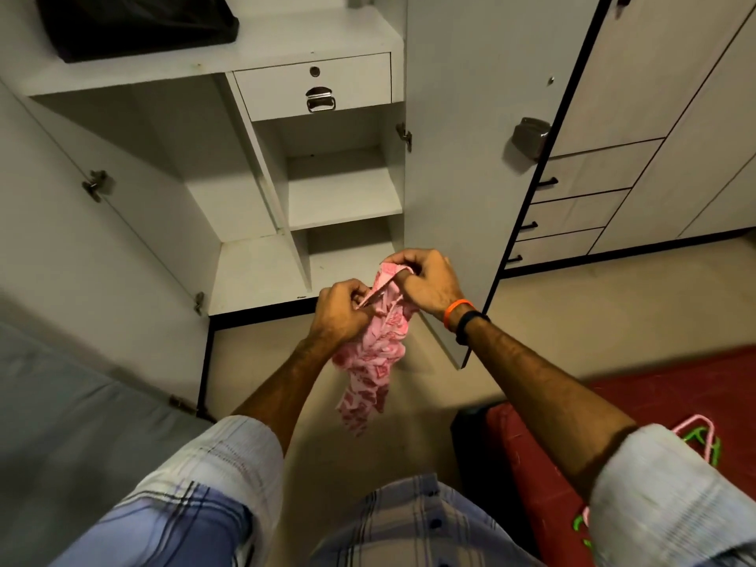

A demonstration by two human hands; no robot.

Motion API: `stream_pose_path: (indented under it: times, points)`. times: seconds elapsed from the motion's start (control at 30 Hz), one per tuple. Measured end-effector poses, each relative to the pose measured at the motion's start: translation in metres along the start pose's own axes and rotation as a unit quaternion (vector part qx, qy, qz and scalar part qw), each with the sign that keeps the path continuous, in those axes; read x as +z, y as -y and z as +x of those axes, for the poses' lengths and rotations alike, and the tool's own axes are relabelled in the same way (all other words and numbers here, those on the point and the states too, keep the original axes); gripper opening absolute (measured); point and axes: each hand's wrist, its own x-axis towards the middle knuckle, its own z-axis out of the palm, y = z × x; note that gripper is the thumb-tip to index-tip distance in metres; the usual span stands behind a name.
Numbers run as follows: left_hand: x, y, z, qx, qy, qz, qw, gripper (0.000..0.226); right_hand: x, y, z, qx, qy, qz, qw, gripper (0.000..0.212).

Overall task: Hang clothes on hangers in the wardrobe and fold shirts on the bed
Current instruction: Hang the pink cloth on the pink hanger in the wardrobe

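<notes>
A small pink patterned garment [370, 370] hangs bunched between my two hands, above the floor in front of the open wardrobe [262, 190]. My left hand [341, 311] pinches its upper edge on the left. My right hand [427, 284] grips the same edge a little higher on the right. The rest of the cloth dangles below them. Pink and green hangers [701, 437] lie on the red bed [671, 386] at the lower right, partly hidden by my right sleeve.
The wardrobe's right door [470, 157] stands open beside my right hand. Inside are bare shelves, a small drawer [313, 85] and a black bag [135, 22] on the top shelf. A grey mattress [61, 403] lies at the left. More cupboards with drawers [581, 198] stand at the right.
</notes>
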Motion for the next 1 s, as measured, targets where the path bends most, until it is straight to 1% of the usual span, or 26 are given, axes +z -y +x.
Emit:
stream_pose_path:
  times: [0.03,0.07,0.13,0.2,0.27,0.37,0.47,0.53,0.6,0.7,0.77,0.8,0.9,0.93,1.0]
  points:
    - [0.001,0.007,-0.002,-0.010,0.005,0.023,1.000,0.007,0.001,0.001,-0.001,0.004,-0.016,0.025,1.000,0.017]
    - [0.001,0.014,-0.005,-0.024,0.012,0.047,0.999,0.009,0.001,0.001,-0.001,0.012,-0.031,0.049,0.998,0.016]
    - [-0.001,0.029,-0.008,-0.067,0.017,0.064,0.996,0.013,-0.003,0.001,0.001,0.026,-0.047,0.056,0.997,0.017]
    - [-0.008,0.039,-0.009,-0.103,-0.004,0.056,0.993,0.013,-0.012,-0.004,0.004,0.015,-0.041,-0.017,0.999,0.021]
    - [-0.019,0.043,-0.006,-0.117,-0.034,0.062,0.991,0.012,-0.022,-0.013,0.006,-0.005,-0.024,-0.121,0.992,0.027]
    - [-0.038,0.040,-0.001,-0.120,-0.083,0.072,0.987,0.013,-0.035,-0.029,0.008,0.015,-0.001,-0.228,0.973,0.029]
    - [-0.054,0.038,0.005,-0.127,-0.106,0.106,0.980,0.016,-0.045,-0.037,0.004,0.041,0.001,-0.275,0.961,0.030]
    - [-0.062,0.039,0.008,-0.133,-0.115,0.128,0.976,0.016,-0.049,-0.037,0.002,0.053,-0.011,-0.294,0.954,0.027]
    - [-0.067,0.041,0.009,-0.143,-0.115,0.141,0.973,0.012,-0.051,-0.037,0.002,0.071,-0.026,-0.312,0.947,0.023]
    - [-0.072,0.040,0.012,-0.164,-0.113,0.170,0.965,0.002,-0.049,-0.036,0.002,0.114,-0.025,-0.332,0.936,0.020]
    - [-0.072,0.039,0.013,-0.184,-0.119,0.173,0.960,0.011,-0.046,-0.037,0.003,0.159,-0.032,-0.291,0.943,0.017]
    - [-0.073,0.038,0.013,-0.195,-0.126,0.165,0.959,0.014,-0.044,-0.039,0.004,0.182,-0.040,-0.248,0.951,0.015]
    - [-0.074,0.034,0.012,-0.218,-0.155,0.153,0.951,0.021,-0.040,-0.042,0.009,0.241,-0.059,-0.121,0.961,0.021]
    - [-0.075,0.033,0.011,-0.234,-0.156,0.138,0.950,0.023,-0.039,-0.043,0.011,0.253,-0.061,-0.089,0.962,0.023]
    - [-0.076,0.037,0.014,-0.272,-0.148,0.061,0.949,0.026,-0.039,-0.044,0.013,0.271,-0.054,-0.027,0.961,0.033]
